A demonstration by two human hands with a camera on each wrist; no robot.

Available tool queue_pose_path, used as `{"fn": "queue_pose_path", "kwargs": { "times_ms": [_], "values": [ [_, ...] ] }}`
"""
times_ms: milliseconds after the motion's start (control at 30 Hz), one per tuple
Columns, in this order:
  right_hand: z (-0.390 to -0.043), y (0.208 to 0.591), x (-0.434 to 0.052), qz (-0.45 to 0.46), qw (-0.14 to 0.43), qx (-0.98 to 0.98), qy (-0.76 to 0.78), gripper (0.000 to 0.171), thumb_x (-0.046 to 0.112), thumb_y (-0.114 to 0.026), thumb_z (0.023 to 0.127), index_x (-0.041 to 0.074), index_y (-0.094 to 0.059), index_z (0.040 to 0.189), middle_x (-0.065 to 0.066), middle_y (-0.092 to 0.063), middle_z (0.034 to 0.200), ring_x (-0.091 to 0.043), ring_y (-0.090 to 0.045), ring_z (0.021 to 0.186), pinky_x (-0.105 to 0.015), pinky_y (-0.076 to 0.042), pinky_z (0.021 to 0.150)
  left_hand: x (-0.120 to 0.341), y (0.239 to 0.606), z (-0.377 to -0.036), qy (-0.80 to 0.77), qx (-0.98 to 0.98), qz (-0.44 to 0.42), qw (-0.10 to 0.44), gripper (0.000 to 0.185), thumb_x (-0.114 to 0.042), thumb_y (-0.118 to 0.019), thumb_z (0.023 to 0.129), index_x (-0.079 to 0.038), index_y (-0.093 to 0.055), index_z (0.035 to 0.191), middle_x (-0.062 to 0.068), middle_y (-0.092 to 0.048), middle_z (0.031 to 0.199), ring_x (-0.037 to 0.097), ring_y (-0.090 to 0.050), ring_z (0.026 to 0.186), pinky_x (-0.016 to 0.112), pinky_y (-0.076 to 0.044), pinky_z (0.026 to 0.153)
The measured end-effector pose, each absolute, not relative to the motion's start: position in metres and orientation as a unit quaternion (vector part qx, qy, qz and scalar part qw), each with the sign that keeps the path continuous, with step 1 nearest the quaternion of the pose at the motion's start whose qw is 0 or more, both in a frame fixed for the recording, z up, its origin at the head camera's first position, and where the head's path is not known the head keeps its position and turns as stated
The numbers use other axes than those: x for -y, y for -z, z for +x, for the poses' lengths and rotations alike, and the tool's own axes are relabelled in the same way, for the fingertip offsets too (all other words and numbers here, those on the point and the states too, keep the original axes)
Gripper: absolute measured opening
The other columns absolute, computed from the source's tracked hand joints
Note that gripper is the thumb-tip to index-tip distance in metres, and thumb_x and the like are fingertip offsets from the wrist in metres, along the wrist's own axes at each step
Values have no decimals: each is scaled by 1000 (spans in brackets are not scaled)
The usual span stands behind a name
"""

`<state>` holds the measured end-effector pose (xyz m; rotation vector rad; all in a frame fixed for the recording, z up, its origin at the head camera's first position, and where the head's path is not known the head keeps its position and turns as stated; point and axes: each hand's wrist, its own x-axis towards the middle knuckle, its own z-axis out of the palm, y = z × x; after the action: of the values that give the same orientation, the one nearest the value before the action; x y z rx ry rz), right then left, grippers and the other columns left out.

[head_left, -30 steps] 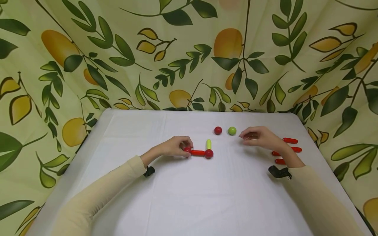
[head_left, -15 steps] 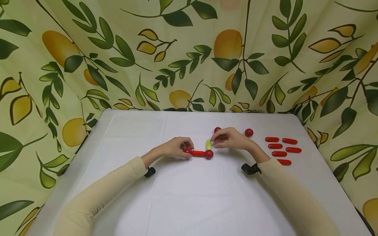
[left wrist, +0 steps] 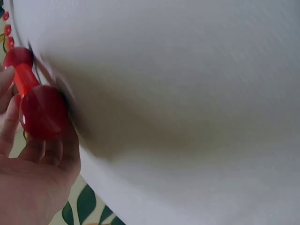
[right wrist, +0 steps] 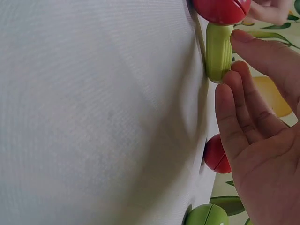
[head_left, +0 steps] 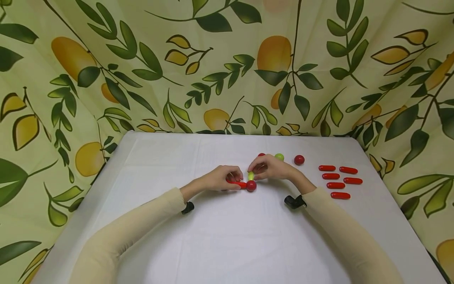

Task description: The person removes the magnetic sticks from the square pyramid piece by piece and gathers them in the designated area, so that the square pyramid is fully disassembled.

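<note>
In the head view my left hand [head_left: 222, 177] pinches a short red rod [head_left: 242, 184]. A red ball [head_left: 251, 185] joins the rod's right end. At its other end, the left wrist view shows a second red ball [left wrist: 44, 112] near my palm; the hand hides that one from the head camera. A yellow-green ribbed rod [right wrist: 218, 52] runs back from the joint ball, away from me. My right hand [head_left: 271, 167] has thumb and fingertips on this rod, near its free far end.
Behind the right hand lie a partly hidden red ball [head_left: 261, 154], a green ball [head_left: 279, 157] and another red ball [head_left: 299, 159]. Several red rods [head_left: 330, 176] lie loose on the right of the white-covered table [head_left: 220, 236]. A patterned curtain [head_left: 227, 79] hangs behind.
My right hand has moved left from near the loose balls to the yellow-green rod and taken hold of it. My left hand has shifted slightly right, from the end ball onto the red rod.
</note>
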<state>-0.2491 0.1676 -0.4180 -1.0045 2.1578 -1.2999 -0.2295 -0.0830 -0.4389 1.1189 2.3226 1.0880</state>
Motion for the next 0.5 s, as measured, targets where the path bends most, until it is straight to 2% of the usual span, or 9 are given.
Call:
{"fn": "queue_pose_path", "kwargs": {
  "times_ms": [200, 333, 500],
  "values": [
    [-261, 440, -171, -365, 200, -788, 453, 29, -5, -75, 75, -1, -67, 104, -17, -62, 103, -37, -57, 92, -47, -47, 84, 71, 442, -225, -407, -802, 411, 151, 29, -13, -75, 81, -8, -61, 106, 3, -62, 93, 16, -57, 85, 28, -49, 74],
    [-264, 444, -172, -370, 193, -798, 436, 29, 2, -77, 75, 9, -69, 102, -8, -62, 102, -28, -57, 91, -39, -49, 82, 64, 445, -224, -396, -806, 414, 146, 31, -16, -74, 82, -12, -62, 110, -1, -62, 97, 11, -56, 87, 24, -48, 75],
    [-264, 444, -170, -377, 192, -803, 421, 31, 5, -79, 74, 14, -70, 102, -2, -61, 100, -24, -56, 89, -34, -50, 81, 59, 445, -223, -387, -812, 414, 139, 29, -16, -74, 82, -12, -62, 108, -3, -62, 96, 10, -56, 86, 23, -47, 75]
  ]
}}
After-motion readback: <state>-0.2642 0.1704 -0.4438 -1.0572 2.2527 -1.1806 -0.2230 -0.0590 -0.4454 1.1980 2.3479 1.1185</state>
